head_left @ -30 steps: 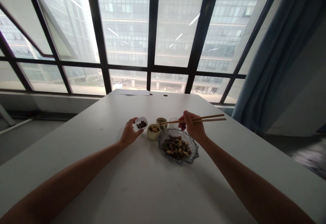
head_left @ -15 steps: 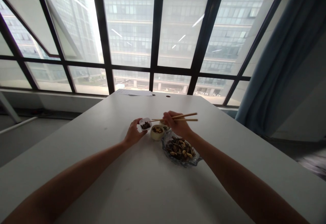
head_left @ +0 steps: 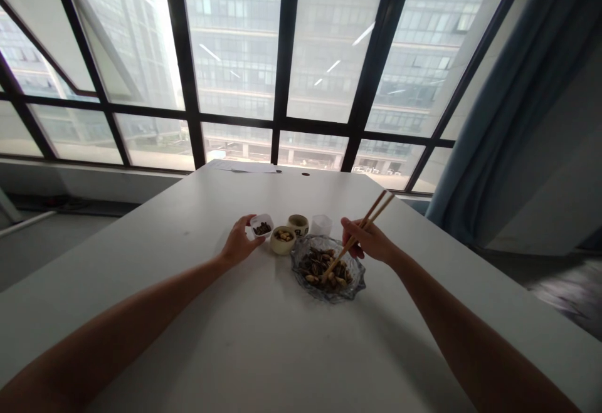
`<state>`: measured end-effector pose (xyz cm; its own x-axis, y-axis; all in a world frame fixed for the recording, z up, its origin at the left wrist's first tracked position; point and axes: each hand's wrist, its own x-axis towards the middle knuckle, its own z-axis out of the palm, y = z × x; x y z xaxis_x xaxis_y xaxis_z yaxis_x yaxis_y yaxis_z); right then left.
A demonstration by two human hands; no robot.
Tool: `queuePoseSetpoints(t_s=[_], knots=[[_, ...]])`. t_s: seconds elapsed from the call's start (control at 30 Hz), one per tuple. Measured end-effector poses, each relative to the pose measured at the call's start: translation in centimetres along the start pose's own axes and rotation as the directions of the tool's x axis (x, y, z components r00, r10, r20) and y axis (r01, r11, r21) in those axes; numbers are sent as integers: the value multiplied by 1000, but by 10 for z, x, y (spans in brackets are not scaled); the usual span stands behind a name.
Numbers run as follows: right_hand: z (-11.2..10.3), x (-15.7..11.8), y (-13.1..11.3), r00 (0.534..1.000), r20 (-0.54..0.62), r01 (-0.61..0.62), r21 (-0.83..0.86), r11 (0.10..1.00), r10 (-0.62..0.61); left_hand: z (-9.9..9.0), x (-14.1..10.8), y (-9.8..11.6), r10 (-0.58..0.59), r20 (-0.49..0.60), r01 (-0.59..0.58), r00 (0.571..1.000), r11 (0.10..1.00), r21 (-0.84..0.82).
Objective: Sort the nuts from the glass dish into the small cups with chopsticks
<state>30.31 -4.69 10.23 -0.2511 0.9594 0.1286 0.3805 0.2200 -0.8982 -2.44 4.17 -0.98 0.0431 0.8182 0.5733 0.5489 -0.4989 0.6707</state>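
My left hand (head_left: 239,239) grips a small white plastic cup (head_left: 256,221) tilted toward me, with dark seeds (head_left: 261,229) inside. In my right hand (head_left: 364,237) is a pair of wooden chopsticks (head_left: 362,226), slanting down to the left. Their tips reach into a scalloped glass bowl (head_left: 356,286) of striped sunflower seeds (head_left: 320,259) and pale peanuts. Whether the tips pinch anything cannot be made out. Between the left hand and the bowl stands a cream cup (head_left: 281,248) with nuts inside. Behind it are a second cream cup (head_left: 298,222) with dark markings and a clear plastic cup (head_left: 322,225).
Everything stands on a long white table (head_left: 226,344). Papers (head_left: 242,167) lie at its far end, near a dark round hole (head_left: 305,174). Large framed windows rise beyond, and a blue curtain (head_left: 475,150) hangs at the right.
My right hand has moved right and toward me with the chopsticks, whose tips went from the white cup down into the glass bowl. My left hand still holds the cup.
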Motion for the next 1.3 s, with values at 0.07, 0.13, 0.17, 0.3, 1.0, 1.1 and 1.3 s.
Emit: queuePoseSetpoints(t_s=[0.07, 0.13, 0.17, 0.3, 1.0, 1.1, 1.3], knots=[[1, 0, 3, 997, 65, -39, -40, 998, 42, -1, 0, 2, -9, 5, 9, 1000, 1000, 5], [4, 1, 6, 999, 37, -31, -65, 997, 33, -1, -1, 4, -23, 8, 23, 1000, 1000, 7], [5, 2, 8, 1000, -6, -7, -78, 997, 7, -1, -1, 4, -30, 11, 30, 999, 1000, 5], [3, 5, 12, 980, -167, 87, -126, 988, -108, -1, 0, 5, -49, 21, 49, 999, 999, 4], [-10, 0, 1, 980, -179, 61, -143, 988, -87, -5, -1, 13, -78, 52, 79, 996, 997, -15], [-5, 0, 3, 988, -129, 65, -167, 984, -88, -5, -1, 13, -82, 51, 83, 995, 997, -12], [-2, -1, 6, 991, -46, 113, -238, 965, -128, -5, -2, 13, -77, 50, 78, 996, 997, -10]])
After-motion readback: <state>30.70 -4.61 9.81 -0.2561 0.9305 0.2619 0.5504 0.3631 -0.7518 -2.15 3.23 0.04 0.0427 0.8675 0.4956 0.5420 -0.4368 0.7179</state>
